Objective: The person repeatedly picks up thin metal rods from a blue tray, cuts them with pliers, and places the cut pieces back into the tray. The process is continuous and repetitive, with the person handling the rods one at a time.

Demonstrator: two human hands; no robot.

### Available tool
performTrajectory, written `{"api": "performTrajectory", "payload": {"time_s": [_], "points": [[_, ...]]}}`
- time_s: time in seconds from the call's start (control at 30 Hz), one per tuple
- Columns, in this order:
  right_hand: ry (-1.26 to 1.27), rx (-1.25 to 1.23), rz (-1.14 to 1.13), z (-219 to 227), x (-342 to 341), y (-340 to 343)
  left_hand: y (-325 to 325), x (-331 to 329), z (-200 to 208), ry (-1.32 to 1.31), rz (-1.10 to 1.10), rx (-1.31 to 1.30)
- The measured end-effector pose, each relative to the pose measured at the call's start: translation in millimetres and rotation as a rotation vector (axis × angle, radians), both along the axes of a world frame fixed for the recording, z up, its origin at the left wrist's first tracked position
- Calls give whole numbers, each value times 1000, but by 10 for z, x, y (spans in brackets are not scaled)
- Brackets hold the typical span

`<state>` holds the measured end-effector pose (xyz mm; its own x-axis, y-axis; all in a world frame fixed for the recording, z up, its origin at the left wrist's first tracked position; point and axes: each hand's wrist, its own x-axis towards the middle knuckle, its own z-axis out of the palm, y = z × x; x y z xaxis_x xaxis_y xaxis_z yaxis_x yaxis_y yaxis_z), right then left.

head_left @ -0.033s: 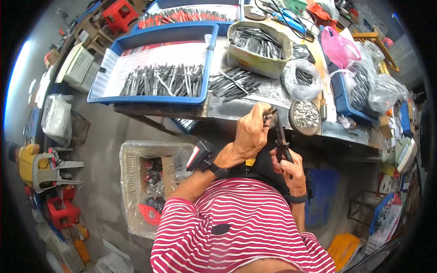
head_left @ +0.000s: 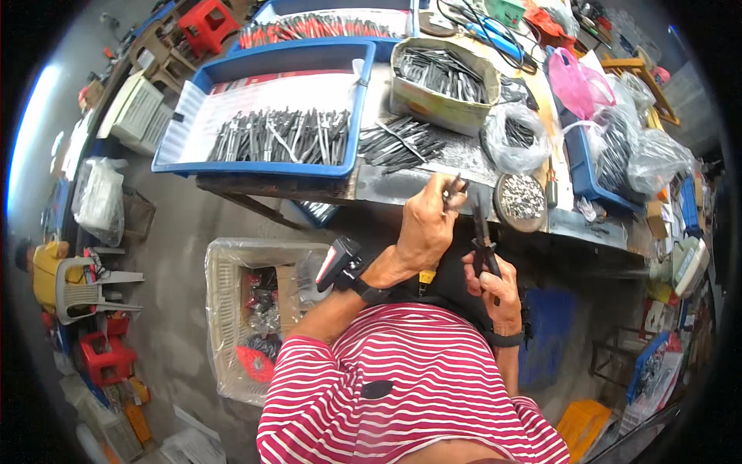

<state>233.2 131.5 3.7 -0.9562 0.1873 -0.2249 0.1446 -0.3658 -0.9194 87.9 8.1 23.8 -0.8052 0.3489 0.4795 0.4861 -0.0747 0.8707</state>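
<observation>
My left hand [head_left: 427, 220] is raised at the bench edge, its fingers closed on a small dark metal piece [head_left: 454, 188] whose tip sticks up past the fingertips. In my right hand [head_left: 500, 290] is a pair of dark pliers [head_left: 484, 246], pointing up and away from me. A small gap lies between the pliers' tip and the left hand. Close to the pliers, a round tin [head_left: 499, 215] holds many tiny silvery parts. Beyond my left hand, a loose pile of slender dark metal pieces [head_left: 402, 144] lies on the bench.
A blue tray [head_left: 255, 168] of similar pieces stands at the left, and a worn tub [head_left: 433, 114] of more behind the pile. Beside the tin sits a clear plastic bag [head_left: 516, 158]. A plastic-lined basket [head_left: 220, 309] stands on the floor to my left.
The pliers have come away from the piece in my left hand, leaving a gap. The view has shifted slightly; both hands keep their holds.
</observation>
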Motion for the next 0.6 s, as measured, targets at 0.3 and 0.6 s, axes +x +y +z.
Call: {"api": "performTrajectory", "payload": {"time_s": [0.3,0.6], "points": [[-6,112,-63,-112,51,36,-1159,-714,595,-695,-269,553],[-42,230,17,-151,1,6,-2470,-2123,552,-474,424,69]]}}
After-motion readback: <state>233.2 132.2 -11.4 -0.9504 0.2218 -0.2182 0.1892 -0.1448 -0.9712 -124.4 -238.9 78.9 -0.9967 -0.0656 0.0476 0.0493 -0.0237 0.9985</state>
